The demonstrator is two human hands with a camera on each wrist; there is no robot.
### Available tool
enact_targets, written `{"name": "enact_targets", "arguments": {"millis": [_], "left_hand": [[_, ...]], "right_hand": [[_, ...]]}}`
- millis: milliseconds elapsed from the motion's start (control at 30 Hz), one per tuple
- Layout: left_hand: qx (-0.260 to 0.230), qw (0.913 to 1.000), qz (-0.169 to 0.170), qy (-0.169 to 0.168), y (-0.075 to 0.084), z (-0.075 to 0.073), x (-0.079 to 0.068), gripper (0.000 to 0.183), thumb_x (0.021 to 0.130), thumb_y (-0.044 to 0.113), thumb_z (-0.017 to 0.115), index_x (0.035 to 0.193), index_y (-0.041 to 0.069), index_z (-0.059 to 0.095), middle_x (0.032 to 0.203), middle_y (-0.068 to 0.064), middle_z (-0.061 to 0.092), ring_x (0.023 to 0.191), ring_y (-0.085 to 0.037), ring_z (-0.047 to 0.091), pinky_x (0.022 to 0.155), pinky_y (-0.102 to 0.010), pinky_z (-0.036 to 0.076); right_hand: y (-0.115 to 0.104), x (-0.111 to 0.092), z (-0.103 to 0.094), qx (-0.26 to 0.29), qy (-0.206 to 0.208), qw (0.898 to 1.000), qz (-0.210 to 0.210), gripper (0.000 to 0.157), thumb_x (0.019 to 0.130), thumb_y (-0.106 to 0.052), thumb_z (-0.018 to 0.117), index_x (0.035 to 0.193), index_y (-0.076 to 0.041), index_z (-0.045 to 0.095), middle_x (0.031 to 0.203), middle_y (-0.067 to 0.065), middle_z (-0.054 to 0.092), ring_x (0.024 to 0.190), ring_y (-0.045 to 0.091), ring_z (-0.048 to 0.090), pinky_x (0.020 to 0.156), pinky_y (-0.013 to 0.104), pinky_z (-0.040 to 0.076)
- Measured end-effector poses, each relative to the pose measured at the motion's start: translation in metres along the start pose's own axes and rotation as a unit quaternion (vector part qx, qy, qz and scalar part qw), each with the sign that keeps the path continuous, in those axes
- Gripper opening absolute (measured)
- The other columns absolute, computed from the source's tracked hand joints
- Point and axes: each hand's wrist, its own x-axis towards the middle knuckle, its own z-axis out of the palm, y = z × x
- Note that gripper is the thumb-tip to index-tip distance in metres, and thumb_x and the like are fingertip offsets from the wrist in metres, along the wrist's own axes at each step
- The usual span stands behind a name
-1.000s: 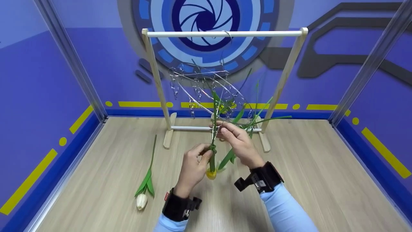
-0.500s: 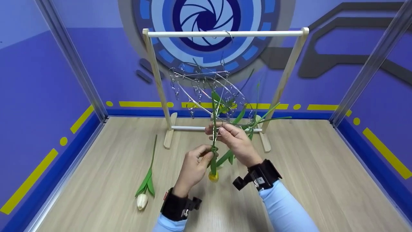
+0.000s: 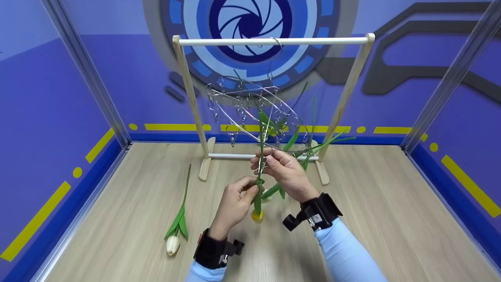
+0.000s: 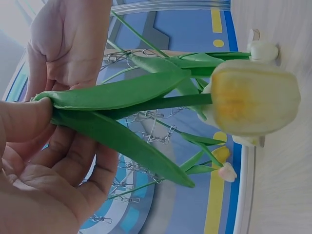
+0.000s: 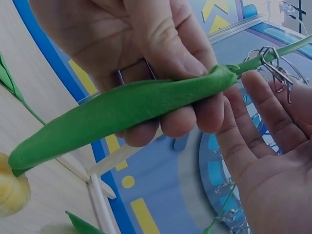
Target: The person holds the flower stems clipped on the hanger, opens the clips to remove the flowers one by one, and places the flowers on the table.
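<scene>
My left hand pinches a yellow tulip at the base of its leaves. The tulip hangs head down, stem upward. In the right wrist view, a wire clip sits around the stem just above the leaves. My right hand is beside the stem and clip, fingers extended and slightly spread. In that wrist view the clip's handle ends lie in front of the right fingers, not visibly squeezed. The left wrist view shows the tulip's pale yellow head large; the clip is hidden there.
A wooden rack carries a wire hanger with several dangling clips. More flowers with green stems hang upside down at its right and back. One white tulip lies on the table at left. Blue patterned panels surround the table.
The tulip swings slightly, its head shifting a little right and then back left. My right fingers shift slightly left at the stem. The left hand keeps its pinch in nearly the same place.
</scene>
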Motion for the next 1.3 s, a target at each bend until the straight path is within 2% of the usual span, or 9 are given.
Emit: {"name": "enact_targets", "arguments": {"millis": [133,367,567,867,1033,1200,1300], "left_hand": [[0.019,0.9998,0.001,0.001,0.0002,-0.0022,-0.0005,0.017,0.103,0.010,0.062,0.116,0.003,0.072,0.101,-0.006,0.075,0.094,-0.022,0.068,0.086,-0.033,0.054],[0.045,0.9989,0.003,0.008,-0.0005,-0.0014,-0.0023,0.022,0.096,0.021,0.075,0.113,0.007,0.073,0.096,-0.001,0.073,0.087,-0.016,0.067,0.082,-0.034,0.054],[0.078,0.9962,0.008,0.037,-0.0012,0.0009,-0.0016,0.015,0.093,0.012,0.077,0.106,0.007,0.072,0.093,-0.001,0.070,0.082,-0.015,0.066,0.078,-0.032,0.055],[0.084,0.9940,0.024,0.066,-0.0046,0.0006,0.0000,0.010,0.092,0.008,0.077,0.102,0.006,0.076,0.095,-0.002,0.073,0.085,-0.015,0.070,0.080,-0.037,0.059],[0.098,0.9908,0.040,0.084,-0.0047,-0.0001,0.0002,0.010,0.090,0.009,0.080,0.099,0.006,0.079,0.093,-0.002,0.075,0.085,-0.016,0.070,0.080,-0.036,0.058],[0.084,0.9915,0.039,0.091,-0.0053,-0.0007,-0.0003,0.011,0.088,0.013,0.082,0.096,0.006,0.081,0.089,-0.001,0.076,0.081,-0.015,0.070,0.077,-0.039,0.059],[0.078,0.9916,0.041,0.095,-0.0060,-0.0006,-0.0002,0.010,0.087,0.012,0.083,0.094,0.006,0.081,0.088,-0.001,0.076,0.078,-0.015,0.070,0.074,-0.035,0.059]], "right_hand": [[0.0003,0.0004,-0.0005,-0.011,0.009,1.000,0.003,0.024,0.111,-0.016,0.046,0.125,-0.004,0.061,0.116,0.006,0.070,0.109,0.020,0.069,0.101,0.039,0.053],[0.0022,0.0008,-0.0007,-0.031,0.028,0.999,0.010,0.020,0.110,-0.009,0.045,0.123,0.000,0.059,0.112,0.006,0.071,0.107,0.019,0.070,0.098,0.038,0.055],[0.0028,-0.0003,-0.0015,-0.044,0.040,0.998,0.010,0.021,0.109,-0.010,0.049,0.123,0.001,0.060,0.114,0.016,0.069,0.109,0.026,0.069,0.097,0.038,0.055],[0.0024,-0.0013,-0.0045,-0.055,0.038,0.998,0.000,0.024,0.107,-0.019,0.056,0.121,0.000,0.061,0.113,0.015,0.067,0.106,0.023,0.070,0.096,0.036,0.056],[0.0016,-0.0014,-0.0058,-0.065,0.046,0.997,0.012,0.020,0.108,-0.014,0.053,0.121,0.001,0.060,0.112,0.015,0.067,0.107,0.025,0.070,0.096,0.037,0.056],[0.0016,-0.0016,-0.0064,-0.072,0.048,0.996,0.016,0.020,0.109,-0.011,0.051,0.120,0.003,0.060,0.113,0.021,0.066,0.107,0.028,0.071,0.095,0.038,0.057],[0.0015,-0.0013,-0.0061,-0.074,0.048,0.996,0.015,0.018,0.109,-0.009,0.050,0.119,0.002,0.060,0.112,0.022,0.066,0.104,0.027,0.071,0.094,0.038,0.057]]}}
